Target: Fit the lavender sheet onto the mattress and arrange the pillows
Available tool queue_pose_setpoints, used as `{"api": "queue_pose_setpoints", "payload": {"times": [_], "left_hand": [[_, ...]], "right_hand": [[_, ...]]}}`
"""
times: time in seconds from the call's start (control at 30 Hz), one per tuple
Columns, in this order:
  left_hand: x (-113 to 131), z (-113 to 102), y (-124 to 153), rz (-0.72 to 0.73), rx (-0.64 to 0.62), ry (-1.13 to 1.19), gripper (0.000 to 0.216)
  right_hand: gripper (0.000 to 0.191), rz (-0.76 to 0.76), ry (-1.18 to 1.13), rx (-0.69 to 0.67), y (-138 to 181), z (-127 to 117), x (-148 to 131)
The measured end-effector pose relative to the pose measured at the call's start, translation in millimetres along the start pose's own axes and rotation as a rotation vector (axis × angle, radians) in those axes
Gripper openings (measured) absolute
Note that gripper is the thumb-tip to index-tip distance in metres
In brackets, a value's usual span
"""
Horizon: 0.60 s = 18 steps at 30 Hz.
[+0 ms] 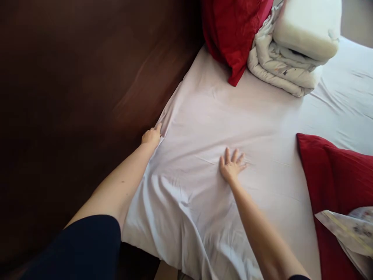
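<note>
**On the sheet (198,112), near its edge**

Head view: left hand (151,137) narrow, fingers bunched at the sheet's edge beside a dark wooden panel (72,97), with no telling whether any cloth is gripped. Right hand (233,165) wide, fingers spread, palm down on the sheet, holding nothing. Farther up, a red pillow (233,35) beside a folded quilt (279,66) topped by a foam pad (305,29). At lower right, another red pillow (329,175) under patterned cloth (346,233).

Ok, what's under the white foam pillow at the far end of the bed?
A folded printed blanket lies under the white foam pillow, on the white sheet. The sheet beneath the blanket is covered and cannot be seen.
</note>
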<state>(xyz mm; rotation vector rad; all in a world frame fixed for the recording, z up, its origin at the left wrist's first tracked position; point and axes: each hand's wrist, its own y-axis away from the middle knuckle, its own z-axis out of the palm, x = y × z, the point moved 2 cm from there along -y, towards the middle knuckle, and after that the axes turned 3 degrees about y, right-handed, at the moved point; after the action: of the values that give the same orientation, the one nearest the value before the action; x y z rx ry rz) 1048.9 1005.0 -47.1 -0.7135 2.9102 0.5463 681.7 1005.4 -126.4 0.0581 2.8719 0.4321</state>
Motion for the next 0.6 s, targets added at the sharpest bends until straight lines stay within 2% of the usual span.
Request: {"api": "queue_pose_setpoints", "payload": {"times": [0.07, 0.17, 0.27, 0.33, 0.37, 0.43, 0.47, 0.5, 0.57, 0.6], "left_hand": [[-2.2, 3.5, -7.7, 0.070, -0.008, -0.098, 0.042], [-14.9, 7.4, -14.5, 0.191, 0.011, -0.272, 0.040], [-22.2, 14.4, -19.7, 0.258, -0.021, -0.315, 0.043], [-20.0, 20.7, -23.6, 0.225, -0.037, -0.293, 0.046], [-17.9, 23.8, -25.0, 0.195, -0.038, -0.277, 0.046], [-15.8, 28.8, -23.6, 0.144, -0.008, -0.239, 0.048], [-17.4, 31.1, -19.1, 0.141, 0.017, -0.220, 0.049], [-21.6, 33.7, -10.9, 0.156, 0.043, -0.199, 0.050], [-38.9, 42.3, 19.7, 0.225, 0.074, -0.145, 0.052], [-51.7, 49.0, 42.7, 0.251, 0.077, -0.109, 0.053]], "right_hand": [[0.054, -0.177, -0.004, -0.030, 14.9, 12.1, -61.7], [0.054, -0.529, -0.073, -0.083, 60.3, 31.2, -153.9], [0.050, -0.906, -0.154, -0.171, 122.1, 51.8, -220.6], [0.049, -1.181, -0.207, -0.244, 161.5, 64.0, -240.2], [0.048, -1.317, -0.242, -0.276, 176.2, 67.8, -240.0], [0.043, -1.478, -0.348, -0.277, 187.5, 67.5, -218.2], [0.041, -1.474, -0.412, -0.232, 182.8, 63.3, -198.0], [0.041, -1.356, -0.472, -0.148, 171.3, 57.4, -173.4], [0.045, -0.904, -0.508, 0.085, 139.6, 44.6, -118.8], [0.048, -0.619, -0.445, 0.163, 126.5, 40.7, -94.1]]}}
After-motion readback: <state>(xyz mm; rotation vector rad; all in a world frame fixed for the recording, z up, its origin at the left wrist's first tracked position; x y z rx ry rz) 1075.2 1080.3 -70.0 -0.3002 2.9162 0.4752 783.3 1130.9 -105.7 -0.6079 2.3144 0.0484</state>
